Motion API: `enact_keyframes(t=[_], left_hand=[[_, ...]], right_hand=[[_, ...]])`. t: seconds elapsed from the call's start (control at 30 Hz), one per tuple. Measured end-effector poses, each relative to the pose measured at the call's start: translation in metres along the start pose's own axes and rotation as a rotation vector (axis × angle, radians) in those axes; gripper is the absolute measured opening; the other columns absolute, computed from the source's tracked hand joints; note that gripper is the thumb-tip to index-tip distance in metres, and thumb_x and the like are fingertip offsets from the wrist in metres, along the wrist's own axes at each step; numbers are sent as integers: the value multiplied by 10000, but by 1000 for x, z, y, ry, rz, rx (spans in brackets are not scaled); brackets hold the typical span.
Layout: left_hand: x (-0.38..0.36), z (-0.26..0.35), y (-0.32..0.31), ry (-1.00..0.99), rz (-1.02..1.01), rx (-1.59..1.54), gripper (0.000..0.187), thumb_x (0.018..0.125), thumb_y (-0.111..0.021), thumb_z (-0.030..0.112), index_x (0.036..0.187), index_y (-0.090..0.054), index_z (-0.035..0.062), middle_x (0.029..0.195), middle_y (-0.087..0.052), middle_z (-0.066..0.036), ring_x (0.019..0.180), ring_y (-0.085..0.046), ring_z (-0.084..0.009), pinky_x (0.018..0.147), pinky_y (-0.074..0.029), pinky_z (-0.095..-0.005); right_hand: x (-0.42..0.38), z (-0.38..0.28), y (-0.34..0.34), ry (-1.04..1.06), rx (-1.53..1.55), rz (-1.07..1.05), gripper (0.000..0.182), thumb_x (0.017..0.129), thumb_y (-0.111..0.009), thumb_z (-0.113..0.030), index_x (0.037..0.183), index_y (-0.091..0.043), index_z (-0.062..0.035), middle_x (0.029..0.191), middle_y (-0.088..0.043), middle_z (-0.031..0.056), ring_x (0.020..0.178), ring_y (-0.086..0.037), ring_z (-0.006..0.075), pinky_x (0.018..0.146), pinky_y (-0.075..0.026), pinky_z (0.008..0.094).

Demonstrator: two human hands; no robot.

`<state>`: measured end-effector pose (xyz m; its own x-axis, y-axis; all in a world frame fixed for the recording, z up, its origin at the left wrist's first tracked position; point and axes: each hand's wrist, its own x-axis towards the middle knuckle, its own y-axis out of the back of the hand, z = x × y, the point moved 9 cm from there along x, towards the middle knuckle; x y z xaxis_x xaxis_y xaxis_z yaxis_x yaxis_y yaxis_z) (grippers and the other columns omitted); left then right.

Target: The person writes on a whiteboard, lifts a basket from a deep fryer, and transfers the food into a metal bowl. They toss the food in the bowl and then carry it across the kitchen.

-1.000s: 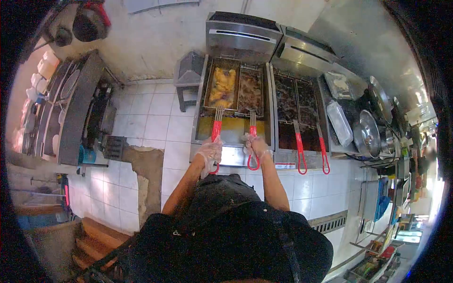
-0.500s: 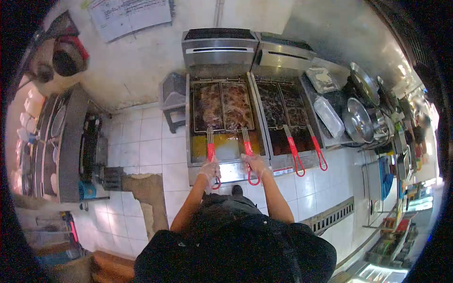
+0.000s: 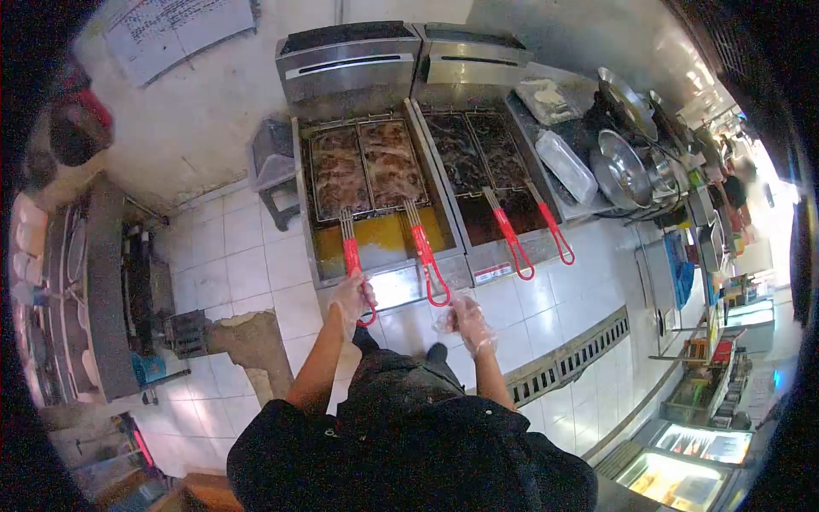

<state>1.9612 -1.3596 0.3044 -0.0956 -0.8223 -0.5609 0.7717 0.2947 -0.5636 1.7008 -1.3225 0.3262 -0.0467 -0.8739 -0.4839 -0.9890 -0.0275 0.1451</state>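
Two wire fry baskets sit down in the oil of the left fryer (image 3: 388,282). My left hand (image 3: 352,299), in a thin clear glove, grips the red handle (image 3: 353,260) of the left basket (image 3: 338,173). My right hand (image 3: 467,317), also gloved, hangs off the fryer's front edge with fingers loose, a short way below and right of the right basket's red handle (image 3: 429,264). That right basket (image 3: 390,164) lies in bubbling oil with browned food.
A second fryer (image 3: 495,247) to the right holds two more baskets with red handles (image 3: 512,243). Beyond it a steel counter carries a lidded container (image 3: 565,166) and metal bowls (image 3: 627,166). A floor drain grate (image 3: 567,358) runs at right; a small stool (image 3: 273,166) stands left of the fryers.
Both baskets went from raised, with yellow battered food showing, down into the oil. My right hand let go of the right handle and drew back. The view swung right.
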Motion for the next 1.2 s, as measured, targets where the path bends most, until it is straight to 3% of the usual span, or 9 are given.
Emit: enact_keyframes(t=[0.33, 0.47, 0.6, 0.67, 0.7, 0.87, 0.93, 1.03, 1.2], left_hand=[[-56, -54, 10, -154, 262, -142, 219, 851, -446, 283, 764, -491, 87, 585, -515, -49, 469, -497, -171, 413, -389, -287], [-69, -126, -27, -53, 232, -166, 248, 871, -408, 332, 820, -481, 100, 656, -542, -57, 525, -514, -160, 412, -376, -267], [-68, -221, -100, 209, 15, 20, 426, 851, -402, 424, 1049, -475, 54, 882, -575, -101, 739, -559, -213, 649, -447, -368], [-66, -256, -141, 238, -55, 174, 504, 822, -392, 500, 1095, -456, 81, 988, -548, -105, 875, -516, -241, 757, -398, -388], [-64, -270, -161, 255, -130, 334, 586, 794, -382, 576, 1141, -437, 108, 1094, -521, -109, 1010, -473, -269, 864, -350, -409], [-15, -323, -186, 322, -217, 847, 582, 818, -383, 513, 1244, -372, 117, 1243, -417, -95, 1115, -389, -270, 944, -270, -408], [40, -349, -161, -104, -468, 1296, 607, 828, -361, 477, 1300, -277, 106, 1309, -335, -96, 1221, -264, -229, 975, -201, -437], [26, -351, -101, 431, 23, 1355, 704, 789, -354, 568, 1293, -286, 82, 1335, -270, -147, 1225, -256, -275, 961, -234, -465], [67, -417, 29, 609, -30, 1690, 765, 777, -303, 602, 1236, -334, -10, 1301, -313, -175, 1224, -265, -284, 1007, -202, -338]], right_hand=[[37, 369, 160, 220, 13, -32, 409, 849, -438, -389, 913, -524, 6, 637, -535, 74, 491, -516, 161, 460, -474, 309], [-88, 435, 227, -150, 864, -179, 298, 767, -570, -263, 964, -512, -47, 704, -516, 29, 634, -523, 154, 550, -450, 323], [-157, 497, 287, 38, 686, -51, 299, 759, -585, -275, 929, -517, -39, 704, -523, 33, 611, -519, 153, 565, -453, 319], [-187, 506, 323, 131, -242, 408, 319, 797, -527, -326, 867, -529, -15, 686, -534, 39, 523, -505, 154, 529, -454, 297], [-216, 389, 312, -362, -283, 354, 370, 801, -517, -359, 794, -539, 10, 647, -541, 50, 510, -510, 159, 532, -463, 294], [-210, 460, 303, -245, 604, 385, 391, 837, -453, -353, 721, -548, 8, 581, -540, 72, 494, -516, 174, 474, -439, 312], [-202, 462, 298, -513, 682, 476, 419, 833, -476, -359, 922, -502, 50, 553, -456, 64, 477, -442, 177, 466, -398, 301], [-166, 504, 313, -230, 506, 376, 360, 833, -470, -292, 917, -511, 56, 596, -487, 75, 471, -452, 180, 451, -390, 306], [-197, 429, 367, -24, 532, 510, 423, 833, -435, -365, 949, -513, 34, 616, -500, 84, 481, -456, 174, 446, -374, 312]])
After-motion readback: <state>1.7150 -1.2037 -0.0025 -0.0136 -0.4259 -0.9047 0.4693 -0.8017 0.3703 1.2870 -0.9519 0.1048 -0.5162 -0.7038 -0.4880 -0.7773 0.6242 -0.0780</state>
